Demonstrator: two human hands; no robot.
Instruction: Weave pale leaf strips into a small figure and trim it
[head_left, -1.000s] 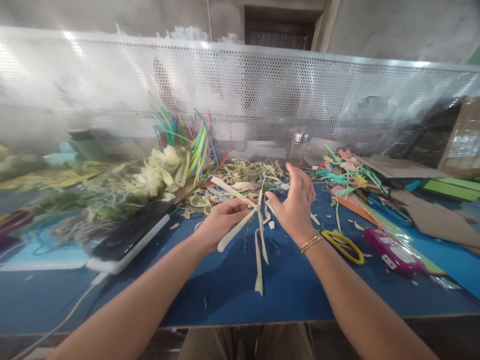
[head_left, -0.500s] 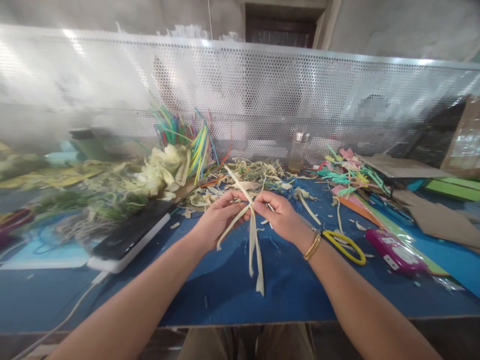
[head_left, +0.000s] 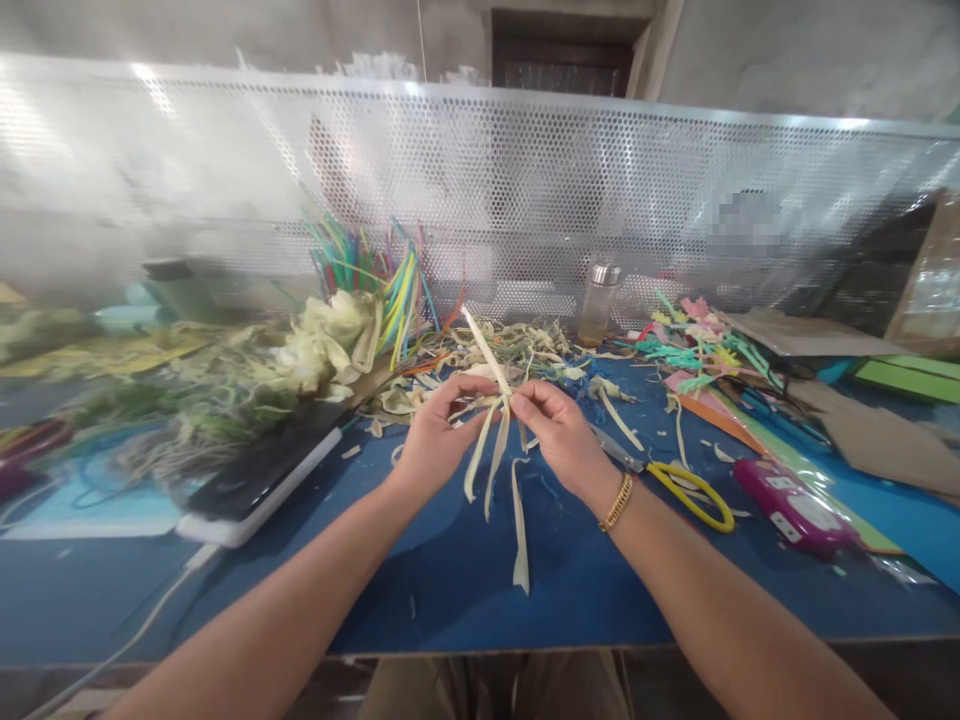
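Note:
Pale, flat strips like dried husk (head_left: pixel 489 352) come together at a knot-like crossing between my two hands, above the blue table. One strip points up and away; others hang down. My left hand (head_left: pixel 444 425) pinches the strips from the left, thumb below and fingers curled behind. My right hand (head_left: pixel 551 420), with a gold bracelet at the wrist, pinches the crossing from the right. A separate pale strip (head_left: pixel 520 535) lies below them on the table. Yellow-handled scissors (head_left: pixel 691 495) lie beside my right wrist, blades partly behind the hand.
A phone on a white power bank (head_left: pixel 259 490) with a cable lies left. Husk scraps (head_left: pixel 510 340) and a glass bottle (head_left: pixel 598 305) stand behind my hands. Coloured pipe cleaners (head_left: pixel 367 275) are at back left. A purple case (head_left: pixel 793 505), paper sheets and cardboard (head_left: pixel 874 430) lie right.
The strips have turned more upright and rearranged around the crossing. One long strip now lies apart on the table. My right hand has shifted slightly, uncovering more of the scissors.

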